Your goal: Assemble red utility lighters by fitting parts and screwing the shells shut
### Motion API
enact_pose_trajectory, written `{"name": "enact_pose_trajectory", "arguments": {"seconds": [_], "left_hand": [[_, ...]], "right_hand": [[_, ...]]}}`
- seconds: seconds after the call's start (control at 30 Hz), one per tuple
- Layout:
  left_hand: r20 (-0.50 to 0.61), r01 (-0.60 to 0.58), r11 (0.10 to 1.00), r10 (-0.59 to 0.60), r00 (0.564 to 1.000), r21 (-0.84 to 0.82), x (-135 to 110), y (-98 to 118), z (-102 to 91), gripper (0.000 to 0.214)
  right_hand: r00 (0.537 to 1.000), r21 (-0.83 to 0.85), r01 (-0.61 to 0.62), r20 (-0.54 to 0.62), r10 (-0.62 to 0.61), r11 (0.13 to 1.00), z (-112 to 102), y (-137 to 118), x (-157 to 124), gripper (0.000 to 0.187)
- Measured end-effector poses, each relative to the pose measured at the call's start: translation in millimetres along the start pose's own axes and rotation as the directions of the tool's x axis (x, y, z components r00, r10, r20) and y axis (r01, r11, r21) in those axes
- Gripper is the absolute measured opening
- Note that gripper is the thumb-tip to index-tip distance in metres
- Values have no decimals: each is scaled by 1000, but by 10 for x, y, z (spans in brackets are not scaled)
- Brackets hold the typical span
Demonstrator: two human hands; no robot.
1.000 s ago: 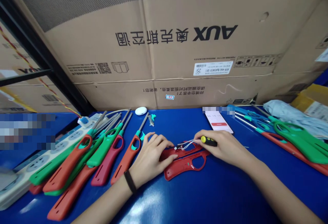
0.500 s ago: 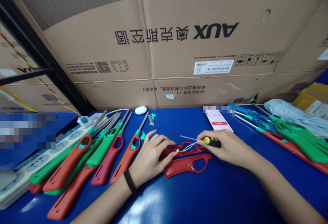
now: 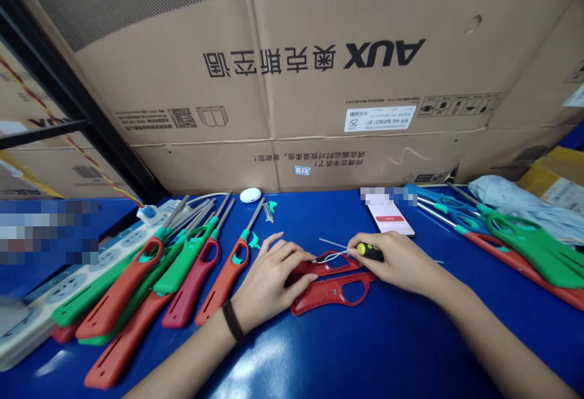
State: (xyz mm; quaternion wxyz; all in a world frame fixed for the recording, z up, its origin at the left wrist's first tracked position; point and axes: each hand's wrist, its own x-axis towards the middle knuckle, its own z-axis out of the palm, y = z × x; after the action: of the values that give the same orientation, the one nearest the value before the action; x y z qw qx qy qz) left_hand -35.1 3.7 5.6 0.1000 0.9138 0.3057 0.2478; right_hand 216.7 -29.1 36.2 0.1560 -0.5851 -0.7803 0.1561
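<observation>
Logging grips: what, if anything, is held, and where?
Left hand: the far red casing half, by its left end. Right hand: a yellow-and-black tool, by its handle; fingertips seemingly pinch white wires.

The hollow red plastic handle halves had a soft sheen; the black-and-yellow screwdriver handle looked plastic. The broad blue worktop was smooth and glossy, the large brown cardboard box matt, the slim grey lighter tube metallic.

Looks like a workshop: a screwdriver, opened red casing halves, lighters heaped left, a shipping carton far.
</observation>
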Motion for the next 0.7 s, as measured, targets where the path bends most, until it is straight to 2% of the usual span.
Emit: {"name": "enact_pose_trajectory", "arguments": {"seconds": [0.43,0.7], "left_hand": [[3,-20,1000,20,1000,10,9,-10,-3,24],[7,2,1000,-2,1000,-20,5,-21,-4,24]], "right_hand": [[997,19,80,-11,-80,997,70,50,28,19],[991,20,129,-24,-129,991,75,55,33,12]]}}
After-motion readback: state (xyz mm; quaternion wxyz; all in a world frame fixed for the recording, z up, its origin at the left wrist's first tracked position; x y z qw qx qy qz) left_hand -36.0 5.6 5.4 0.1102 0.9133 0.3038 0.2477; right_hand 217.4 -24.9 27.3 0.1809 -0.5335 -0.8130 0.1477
